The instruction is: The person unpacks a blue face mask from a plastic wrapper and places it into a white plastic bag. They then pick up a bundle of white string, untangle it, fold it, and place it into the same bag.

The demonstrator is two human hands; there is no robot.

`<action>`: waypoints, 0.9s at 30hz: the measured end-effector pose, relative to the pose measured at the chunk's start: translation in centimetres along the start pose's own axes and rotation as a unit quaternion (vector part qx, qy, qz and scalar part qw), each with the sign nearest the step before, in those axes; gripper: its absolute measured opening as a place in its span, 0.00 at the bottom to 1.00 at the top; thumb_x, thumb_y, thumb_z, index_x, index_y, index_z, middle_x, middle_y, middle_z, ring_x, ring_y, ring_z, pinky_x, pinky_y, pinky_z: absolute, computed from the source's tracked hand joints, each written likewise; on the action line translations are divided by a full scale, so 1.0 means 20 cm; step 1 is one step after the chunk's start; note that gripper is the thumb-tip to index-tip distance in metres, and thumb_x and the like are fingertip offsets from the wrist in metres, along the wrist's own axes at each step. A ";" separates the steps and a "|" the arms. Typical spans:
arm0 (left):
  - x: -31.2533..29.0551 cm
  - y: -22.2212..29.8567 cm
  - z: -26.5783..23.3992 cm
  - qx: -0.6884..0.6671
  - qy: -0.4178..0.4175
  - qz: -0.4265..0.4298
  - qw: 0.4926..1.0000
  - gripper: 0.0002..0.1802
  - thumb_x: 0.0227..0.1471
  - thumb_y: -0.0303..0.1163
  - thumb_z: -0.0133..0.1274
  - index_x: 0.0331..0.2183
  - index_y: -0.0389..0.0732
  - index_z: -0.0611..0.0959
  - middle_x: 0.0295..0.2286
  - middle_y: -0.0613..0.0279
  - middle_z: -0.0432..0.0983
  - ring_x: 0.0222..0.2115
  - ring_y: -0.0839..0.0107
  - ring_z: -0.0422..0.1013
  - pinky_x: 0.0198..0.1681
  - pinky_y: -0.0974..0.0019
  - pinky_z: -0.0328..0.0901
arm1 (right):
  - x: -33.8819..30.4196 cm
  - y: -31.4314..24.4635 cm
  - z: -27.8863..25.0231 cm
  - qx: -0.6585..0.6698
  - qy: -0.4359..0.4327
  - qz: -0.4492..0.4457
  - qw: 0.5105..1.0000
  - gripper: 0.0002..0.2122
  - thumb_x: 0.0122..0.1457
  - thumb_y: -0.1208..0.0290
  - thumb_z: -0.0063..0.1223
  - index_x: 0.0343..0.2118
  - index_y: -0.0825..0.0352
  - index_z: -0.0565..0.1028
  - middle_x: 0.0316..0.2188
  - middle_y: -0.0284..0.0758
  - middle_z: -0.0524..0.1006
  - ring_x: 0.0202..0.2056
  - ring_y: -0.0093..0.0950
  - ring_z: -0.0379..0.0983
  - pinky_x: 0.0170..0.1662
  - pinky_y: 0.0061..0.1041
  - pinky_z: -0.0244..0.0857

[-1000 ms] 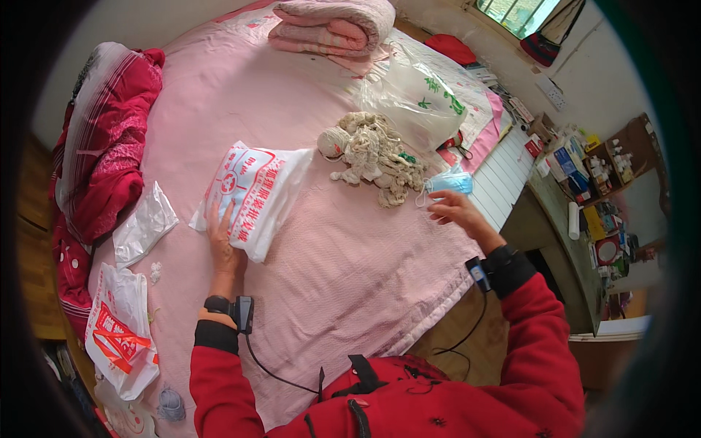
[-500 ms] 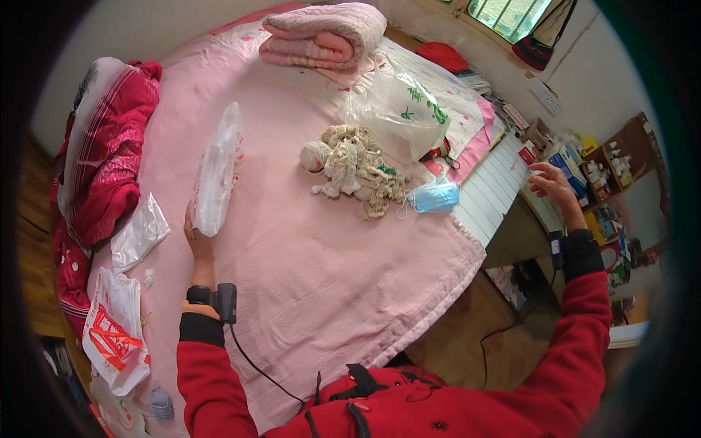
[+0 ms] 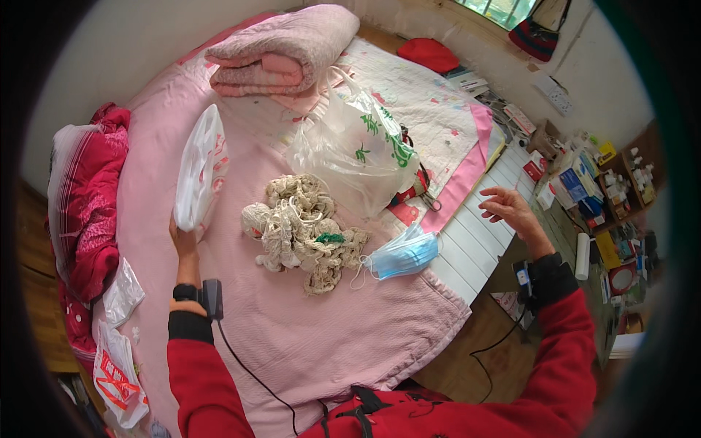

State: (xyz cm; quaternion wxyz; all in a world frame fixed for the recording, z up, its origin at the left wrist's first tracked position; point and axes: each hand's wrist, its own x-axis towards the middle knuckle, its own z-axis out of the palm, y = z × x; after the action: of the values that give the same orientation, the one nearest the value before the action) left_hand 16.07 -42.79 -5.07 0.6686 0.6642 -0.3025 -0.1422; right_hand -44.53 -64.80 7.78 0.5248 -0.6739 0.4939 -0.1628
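Observation:
My left hand (image 3: 185,241) grips the lower end of a white plastic bag (image 3: 201,168) with red print, flattened into a long shape above the bed. Most of its fingers are hidden behind the bag. Over the edge of the white slatted board (image 3: 467,248), my right hand (image 3: 509,210) hangs in the air with fingers bent and apart, holding nothing. Between the hands, a tangled heap of cream yarn (image 3: 299,226) with a green bit lies on the pink bedspread (image 3: 350,343). Blue face masks (image 3: 401,253) lie beside the yarn, towards my right hand.
A clear plastic bag (image 3: 343,146) with green print stands behind the yarn, near a folded quilt (image 3: 292,47). Red bedding (image 3: 91,204) and more plastic bags (image 3: 117,372) line the left side. At right is a cluttered desk with a small shelf (image 3: 621,190). A cable trails from my left wrist.
The view has shifted, so the bed's contents sit lower and further left in the picture. My right hand has come inward from the desk side. The white bag stays in my left hand.

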 end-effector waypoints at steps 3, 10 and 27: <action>0.04 0.00 0.07 -0.049 -0.021 -0.116 0.992 0.17 0.52 0.39 0.42 0.41 0.39 0.71 0.37 0.62 0.69 0.36 0.72 0.65 0.36 0.68 0.61 | 0.09 0.00 0.12 0.035 -0.043 -0.009 0.998 0.14 0.53 0.70 0.49 0.43 0.65 0.69 0.30 0.31 0.75 0.29 0.19 0.71 0.30 0.15 0.64; 0.14 -0.01 -0.15 -0.076 -0.002 -0.113 0.991 0.24 0.50 0.39 0.43 0.46 0.35 0.67 0.41 0.60 0.67 0.43 0.71 0.64 0.47 0.70 0.57 | 0.30 -0.22 0.48 0.035 -0.163 -0.113 0.979 0.13 0.53 0.76 0.47 0.42 0.68 0.68 0.31 0.34 0.74 0.33 0.19 0.70 0.36 0.18 0.64; -0.34 0.16 -0.71 0.222 -0.091 -0.147 0.960 0.24 0.46 0.25 0.47 0.48 0.38 0.68 0.44 0.60 0.66 0.39 0.75 0.66 0.43 0.74 0.60 | 0.66 -0.11 0.85 -0.476 0.096 -0.313 0.816 0.21 0.44 0.68 0.52 0.44 0.63 0.66 0.40 0.39 0.69 0.43 0.35 0.63 0.47 0.32 0.54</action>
State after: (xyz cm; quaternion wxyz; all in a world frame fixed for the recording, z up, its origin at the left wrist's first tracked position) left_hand 18.52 -27.16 -2.49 0.4457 0.8175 -0.2850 -0.2276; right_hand -24.80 -66.70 -0.98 0.0095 -0.9387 0.3205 -0.1268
